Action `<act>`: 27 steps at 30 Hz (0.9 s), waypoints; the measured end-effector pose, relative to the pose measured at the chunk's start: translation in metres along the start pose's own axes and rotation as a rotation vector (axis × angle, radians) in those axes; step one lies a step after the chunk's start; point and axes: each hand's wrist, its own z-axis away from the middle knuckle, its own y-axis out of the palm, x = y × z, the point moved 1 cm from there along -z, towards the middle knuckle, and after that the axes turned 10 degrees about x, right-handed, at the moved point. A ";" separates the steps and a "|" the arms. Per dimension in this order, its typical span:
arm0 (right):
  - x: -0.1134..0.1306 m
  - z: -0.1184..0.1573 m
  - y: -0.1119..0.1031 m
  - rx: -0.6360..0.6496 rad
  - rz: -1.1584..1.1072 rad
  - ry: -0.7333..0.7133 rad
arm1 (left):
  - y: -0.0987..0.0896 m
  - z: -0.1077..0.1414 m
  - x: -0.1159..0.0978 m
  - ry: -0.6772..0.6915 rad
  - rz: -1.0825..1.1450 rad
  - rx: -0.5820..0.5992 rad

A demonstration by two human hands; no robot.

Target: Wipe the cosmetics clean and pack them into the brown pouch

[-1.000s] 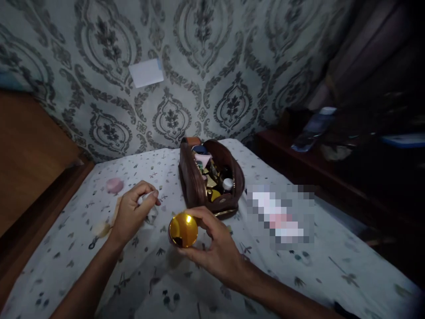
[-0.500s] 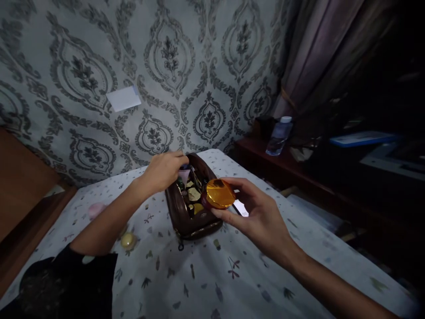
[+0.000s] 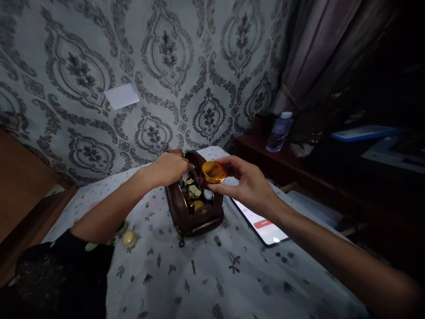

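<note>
So I've got the jar clamped in my right hand, thumb on the near side, fingers round the far side, shiny gold top facing up. It's over the bag, about one o'clock from the middle of it; can't tell if it's touching anything in there. My left hand is at the bag's eleven o'clock, fingertips dipping into the mouth by something pale pink. Honestly can't tell if those fingers are gripping that or just near it.

The bag's brown, unzipped and pretty full: white cap at around two o'clock inside, something yellow toward six. It's sitting on a patterned sheet. Going round from the bag, there's a lit phone at four o'clock, a little yellow ball at eight, and a bottle off at two.
</note>
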 end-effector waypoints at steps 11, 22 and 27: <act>0.000 -0.030 0.014 0.257 0.535 0.021 | 0.005 0.016 0.010 -0.052 -0.027 0.024; 0.011 -0.058 0.041 0.586 1.007 -0.023 | 0.018 0.025 0.014 -0.042 0.047 -0.052; 0.007 -0.062 0.043 0.642 1.029 0.077 | 0.018 0.027 0.014 -0.064 0.031 -0.037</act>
